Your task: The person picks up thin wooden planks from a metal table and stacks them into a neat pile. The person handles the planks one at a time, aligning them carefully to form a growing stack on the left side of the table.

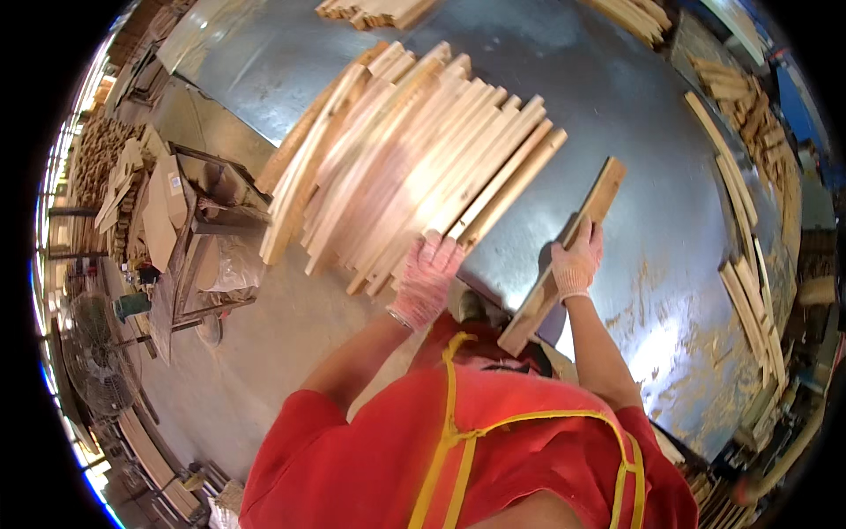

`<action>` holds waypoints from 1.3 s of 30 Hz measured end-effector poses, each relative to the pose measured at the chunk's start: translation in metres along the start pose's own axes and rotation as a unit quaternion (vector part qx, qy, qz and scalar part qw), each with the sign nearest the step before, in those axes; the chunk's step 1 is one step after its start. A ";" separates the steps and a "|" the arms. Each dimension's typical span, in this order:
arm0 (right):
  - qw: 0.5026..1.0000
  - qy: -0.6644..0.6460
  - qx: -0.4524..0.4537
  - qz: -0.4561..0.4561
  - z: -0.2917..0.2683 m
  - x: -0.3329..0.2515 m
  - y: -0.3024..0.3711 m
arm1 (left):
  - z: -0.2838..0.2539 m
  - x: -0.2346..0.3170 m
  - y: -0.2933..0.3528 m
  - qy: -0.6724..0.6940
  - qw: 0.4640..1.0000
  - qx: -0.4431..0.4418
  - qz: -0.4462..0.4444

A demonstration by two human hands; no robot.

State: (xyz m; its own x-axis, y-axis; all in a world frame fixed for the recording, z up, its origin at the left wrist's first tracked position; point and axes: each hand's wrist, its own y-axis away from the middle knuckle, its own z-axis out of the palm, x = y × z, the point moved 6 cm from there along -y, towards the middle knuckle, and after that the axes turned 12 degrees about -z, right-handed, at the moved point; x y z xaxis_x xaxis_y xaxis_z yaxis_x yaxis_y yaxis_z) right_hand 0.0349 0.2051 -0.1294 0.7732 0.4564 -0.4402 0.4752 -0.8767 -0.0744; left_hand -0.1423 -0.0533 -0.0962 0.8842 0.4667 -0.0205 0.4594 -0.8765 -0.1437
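Observation:
Both my hands wear pink knit gloves. My right hand [577, 263] grips a single flat wooden slat [599, 196] near its middle, holding it at a slant over the shiny metal table [634, 106]. My left hand [428, 275] rests on the near ends of a fanned row of several long wooden slats [414, 159] that lie side by side on the table's left part. The held slat is apart from that row, to its right.
More slats are stacked along the table's right edge [745, 264] and at its far edge [370, 11]. To the left stand a cluttered wooden cart [189, 229], piled wood [101, 150] and a floor fan [92, 353] on concrete floor.

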 end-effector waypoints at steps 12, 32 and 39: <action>0.874 -0.416 -0.248 0.020 0.054 -0.143 -0.015 | -0.079 -0.159 -0.028 0.064 0.987 0.042 -0.139; 0.788 -0.574 -0.133 0.178 -0.019 0.071 0.057 | -0.057 -0.341 -0.023 0.131 0.941 -0.049 -0.310; 0.786 -0.542 -0.163 0.249 -0.019 0.087 0.081 | -0.044 -0.329 -0.034 0.001 0.909 -0.216 -0.358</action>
State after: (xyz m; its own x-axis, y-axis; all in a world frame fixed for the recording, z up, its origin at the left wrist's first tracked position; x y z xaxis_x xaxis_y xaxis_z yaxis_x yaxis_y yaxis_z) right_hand 0.1489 0.1765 -0.1570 0.1680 -0.4826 -0.8596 0.4461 -0.7404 0.5028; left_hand -0.4454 -0.1820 -0.0409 0.3462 0.9354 -0.0722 0.9068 -0.3139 0.2814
